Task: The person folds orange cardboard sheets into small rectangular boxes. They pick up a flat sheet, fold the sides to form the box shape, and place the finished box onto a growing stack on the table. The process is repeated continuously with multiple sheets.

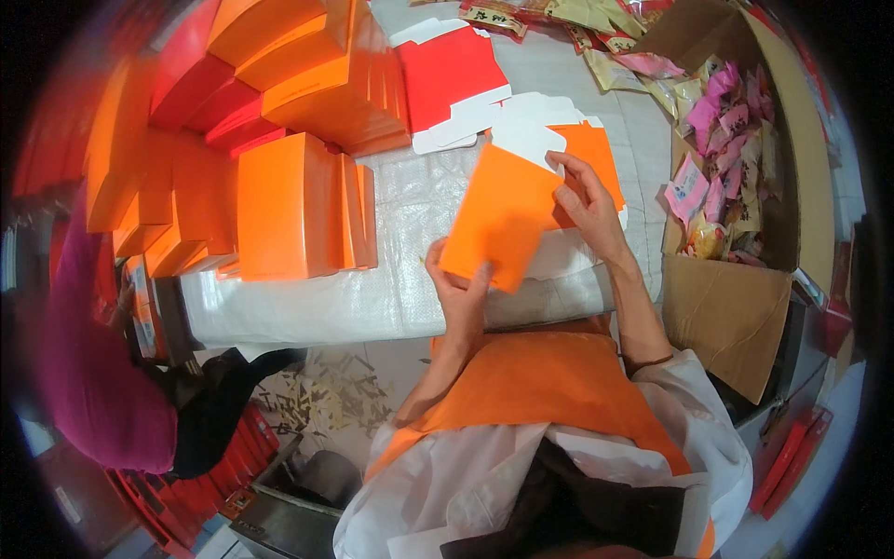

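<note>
An orange carton (498, 214) is held tilted above the white-covered table, its broad face toward me. My left hand (459, 291) is closed on its lower end, the thumb lying on the front face. At its upper right corner, my right hand (590, 207) has its fingers bent around the edge, by a white flap (528, 138). Behind the carton lies another orange carton piece (596, 160), partly hidden. Further back, flat red cartons (452, 79) with white flaps lie on the table.
Orange boxes (287, 207) stand in stacks at the left, with red ones (200, 79) among them. At the right, a cardboard box (726, 312) holds pink and yellow packets (722, 121). More packets (596, 14) lie along the back. A person in a magenta sleeve (102, 373) is at far left.
</note>
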Tool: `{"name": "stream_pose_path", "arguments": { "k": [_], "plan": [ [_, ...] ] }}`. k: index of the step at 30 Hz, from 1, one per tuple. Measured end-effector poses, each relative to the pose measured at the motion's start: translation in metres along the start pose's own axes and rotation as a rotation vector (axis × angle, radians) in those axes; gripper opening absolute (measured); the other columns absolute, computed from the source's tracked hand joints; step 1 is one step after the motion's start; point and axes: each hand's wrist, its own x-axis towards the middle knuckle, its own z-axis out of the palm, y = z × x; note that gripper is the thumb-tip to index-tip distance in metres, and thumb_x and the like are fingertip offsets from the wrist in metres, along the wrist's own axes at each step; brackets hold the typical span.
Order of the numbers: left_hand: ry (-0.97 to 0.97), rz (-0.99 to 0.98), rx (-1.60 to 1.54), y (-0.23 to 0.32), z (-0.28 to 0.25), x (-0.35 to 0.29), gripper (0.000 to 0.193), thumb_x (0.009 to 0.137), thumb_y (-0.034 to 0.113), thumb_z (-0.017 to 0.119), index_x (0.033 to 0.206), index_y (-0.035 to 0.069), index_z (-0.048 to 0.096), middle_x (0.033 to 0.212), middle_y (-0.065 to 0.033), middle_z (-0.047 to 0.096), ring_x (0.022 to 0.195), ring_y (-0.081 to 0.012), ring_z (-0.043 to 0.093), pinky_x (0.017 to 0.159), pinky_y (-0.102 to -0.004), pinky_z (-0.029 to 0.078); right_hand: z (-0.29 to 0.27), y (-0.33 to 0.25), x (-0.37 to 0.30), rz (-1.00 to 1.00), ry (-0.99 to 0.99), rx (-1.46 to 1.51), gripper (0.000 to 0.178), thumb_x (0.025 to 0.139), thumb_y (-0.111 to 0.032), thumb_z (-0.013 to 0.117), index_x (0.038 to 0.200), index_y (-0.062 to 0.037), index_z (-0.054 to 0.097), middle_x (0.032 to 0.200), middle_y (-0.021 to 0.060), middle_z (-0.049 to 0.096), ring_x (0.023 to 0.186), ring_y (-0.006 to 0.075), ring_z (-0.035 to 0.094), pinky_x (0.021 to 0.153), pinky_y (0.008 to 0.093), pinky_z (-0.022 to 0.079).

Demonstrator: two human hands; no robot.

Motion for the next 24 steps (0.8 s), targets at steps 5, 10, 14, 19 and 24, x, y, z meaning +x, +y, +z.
{"name": "stream_pose_path", "arguments": {
  "k": [5, 10, 14, 19, 24],
  "plan": [
    [-0.381, -0.051, 0.030, -0.018, -0.020, -0.029, 0.045, 0.078, -0.005, 0.055, 0.114, 0.006, 0.030, 0.104, -0.0080, 0.042, 0.096, -0.0140, 0.047, 0.082, -0.0292, 0.043, 0.001, -0.001, -0.009, 0.039, -0.017, 0.177, 0.027, 0.086, -0.006, 0.047, 0.113, -0.0014, 0.048, 0.101, 0.0046, 0.059, 0.085, 0.0074, 0.053, 0.073, 0.0199, 0.042],
    [-0.413, 0.037, 0.150, -0.011, -0.020, -0.038, 0.059, 0.080, -0.006, 0.052, 0.127, 0.001, 0.018, 0.112, -0.0113, 0.045, 0.100, -0.0173, 0.048, 0.084, -0.0297, 0.041, 0.008, -0.001, -0.037, -0.026, -0.220, -0.061, 0.022, 0.088, -0.003, 0.044, 0.109, -0.0009, 0.049, 0.094, 0.0034, 0.060, 0.085, 0.0084, 0.054, 0.075, 0.0208, 0.042],
    [-0.347, 0.062, 0.160, 0.017, 0.000, -0.027, 0.069, 0.081, -0.005, 0.052, 0.135, -0.001, 0.010, 0.111, -0.0118, 0.049, 0.096, -0.0163, 0.051, 0.085, -0.0290, 0.041, 0.004, -0.005, -0.040, -0.118, -0.167, 0.013, 0.023, 0.088, -0.003, 0.045, 0.111, -0.0028, 0.047, 0.095, 0.0068, 0.060, 0.085, 0.0103, 0.055, 0.077, 0.0227, 0.043],
    [-0.296, -0.136, 0.234, 0.026, 0.002, -0.008, 0.036, 0.090, 0.010, 0.043, 0.124, -0.001, 0.039, 0.109, -0.0099, 0.052, 0.093, -0.0132, 0.051, 0.084, -0.0250, 0.040, 0.004, -0.011, -0.036, -0.026, -0.121, 0.282, 0.021, 0.086, -0.003, 0.047, 0.107, -0.0039, 0.045, 0.110, 0.0125, 0.054, 0.086, 0.0149, 0.056, 0.078, 0.0271, 0.044],
    [-0.296, -0.129, 0.130, 0.013, 0.006, 0.004, 0.031, 0.094, 0.020, 0.037, 0.112, 0.001, 0.053, 0.100, -0.0053, 0.056, 0.090, -0.0111, 0.050, 0.082, -0.0248, 0.039, 0.003, 0.002, -0.031, 0.021, -0.034, 0.384, 0.016, 0.085, 0.000, 0.049, 0.100, -0.0043, 0.047, 0.123, 0.0133, 0.045, 0.093, 0.0189, 0.055, 0.082, 0.0305, 0.043]
  ]
}}
